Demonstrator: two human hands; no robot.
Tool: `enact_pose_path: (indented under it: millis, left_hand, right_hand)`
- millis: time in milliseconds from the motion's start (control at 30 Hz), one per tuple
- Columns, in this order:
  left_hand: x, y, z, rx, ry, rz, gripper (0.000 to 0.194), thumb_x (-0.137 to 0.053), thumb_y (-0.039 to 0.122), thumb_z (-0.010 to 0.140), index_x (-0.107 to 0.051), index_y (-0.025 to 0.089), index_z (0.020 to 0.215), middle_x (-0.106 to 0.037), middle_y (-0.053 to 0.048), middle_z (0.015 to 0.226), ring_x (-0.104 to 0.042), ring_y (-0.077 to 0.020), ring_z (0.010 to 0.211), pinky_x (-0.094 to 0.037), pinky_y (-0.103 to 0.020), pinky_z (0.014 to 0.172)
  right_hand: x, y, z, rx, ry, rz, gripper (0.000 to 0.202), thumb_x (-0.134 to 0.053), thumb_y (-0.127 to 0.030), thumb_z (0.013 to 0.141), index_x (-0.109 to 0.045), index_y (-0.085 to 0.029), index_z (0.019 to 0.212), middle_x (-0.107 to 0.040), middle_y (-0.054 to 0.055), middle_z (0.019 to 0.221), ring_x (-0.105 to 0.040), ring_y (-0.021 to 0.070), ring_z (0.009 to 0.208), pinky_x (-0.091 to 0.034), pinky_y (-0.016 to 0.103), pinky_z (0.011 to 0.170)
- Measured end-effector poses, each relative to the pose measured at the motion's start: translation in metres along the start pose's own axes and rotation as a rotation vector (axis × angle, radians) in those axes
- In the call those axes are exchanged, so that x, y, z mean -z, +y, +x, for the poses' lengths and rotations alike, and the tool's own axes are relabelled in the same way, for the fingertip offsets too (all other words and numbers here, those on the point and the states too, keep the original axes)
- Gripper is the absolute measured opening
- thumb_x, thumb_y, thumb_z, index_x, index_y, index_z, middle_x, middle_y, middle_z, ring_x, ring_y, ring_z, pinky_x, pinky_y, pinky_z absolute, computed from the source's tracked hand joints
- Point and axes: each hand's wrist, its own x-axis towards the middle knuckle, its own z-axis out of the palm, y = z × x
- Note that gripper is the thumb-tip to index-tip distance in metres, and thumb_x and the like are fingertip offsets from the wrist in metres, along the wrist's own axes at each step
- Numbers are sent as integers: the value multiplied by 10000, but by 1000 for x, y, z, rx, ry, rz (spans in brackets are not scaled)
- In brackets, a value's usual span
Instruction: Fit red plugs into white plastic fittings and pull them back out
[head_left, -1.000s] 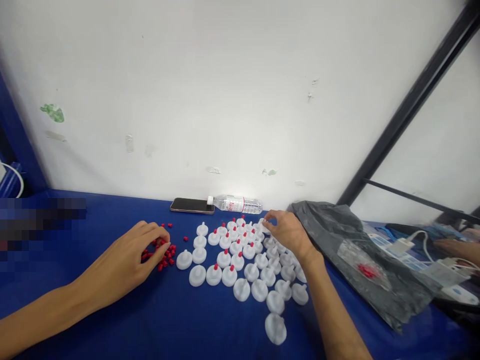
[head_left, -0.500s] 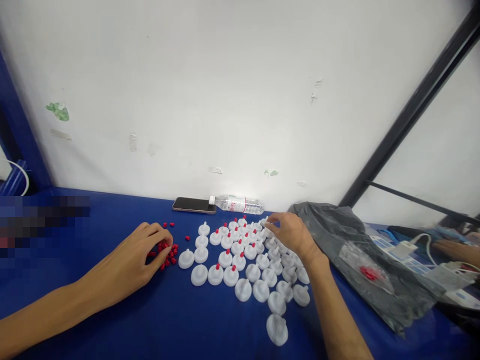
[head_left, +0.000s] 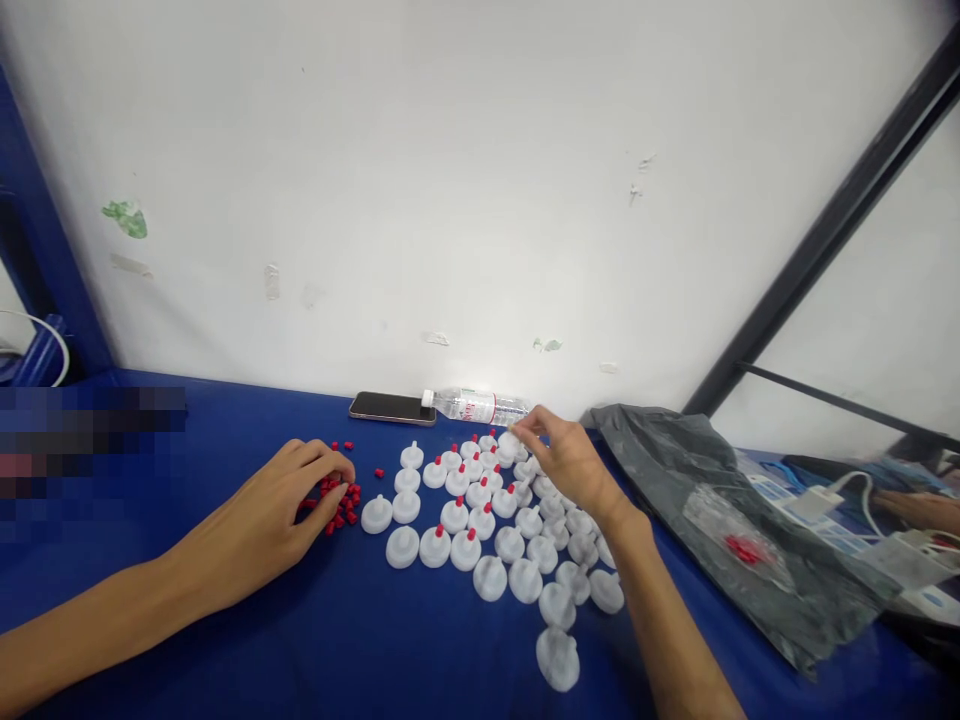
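The white discs look like smooth, slightly translucent plastic with a soft, satin finish. The red caps appear to be opaque plastic or rubber. The blue table has a smooth surface, nearly matt. The phone shows a dark, glassy screen, and the bottle is clear, shiny plastic. The grey bag looks like creased plastic film; the small bag on it is transparent, wrinkled and glossy. The white wall is smooth with a faint sheen.

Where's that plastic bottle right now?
In the head view, the clear plastic bottle lies on its side near the middle, along the white wall, its white cap by the smartphone's right end and the white stemmed discs in front.
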Motion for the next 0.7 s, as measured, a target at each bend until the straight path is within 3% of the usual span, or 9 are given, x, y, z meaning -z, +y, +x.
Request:
enact_pose_path:
  millis: [100, 167, 367, 567, 700]
  left_hand:
    - [5, 10, -1, 3, 17, -47, 373, -399, 452, 1129, -725, 274, 1110, -743, -43, 1101, -624, -279, 1034, -515, -432, 939]
    - [8, 17, -2, 0, 38, -65, 393, -371, 452, 1145, -720, 274, 1112, -745, -36, 1073, -620, -270, 1022, -517, -421, 934]
    - [13, 28, -9, -48, 141, -73, 338, -433, 466, 1132, -698, 275, 1217, -750, -43, 1065, -644, -272, 1005, -554, -405, 901]
    - [6, 33, -16, -323, 167, -32, 257, -613, 389, 1079, -659, 342, 1327, -777, -31, 1169, -686, -283, 1057, -580, -415, 940]
    - [-2, 34, -16, -522, 164, 55, 172, -593, 324, 1106, -658, 347, 1263, -784, -29, 1073, -711, -279, 951, -588, -444, 885]
  right_hand:
    - [-1, -6, 0, 4, 58, 93, 219, -453, -436, 1137, -578, -258, 1109, -815, 103, 1216, -781, 244, 1047, -587, 391, 929]
    - [-5, -15, -1, 20, 53, 142, 216, -451, -452, 1140, -557, -265, 1122, -813, 89, 1197, -779, 235, 1034, -599, 387, 909]
    - [-18, -66, -11, 147, -37, 222, 277, -696, -469, 1056, -634, -277, 1246, -809, 18, 1111, -753, 225, 1058, -591, 409, 973]
    - [-26, -112, -27, 333, -140, 108, 470, -744, -525, 1031, -622, -250, 1392, -817, 2, 949, -777, 225, 973, -602, 370, 932]
    - [-29, -130, -35, 392, -239, 106, 621, -830, -532, 957, -597, -261, 1465, -833, -26, 892, -792, 201, 919, -603, 324, 933]
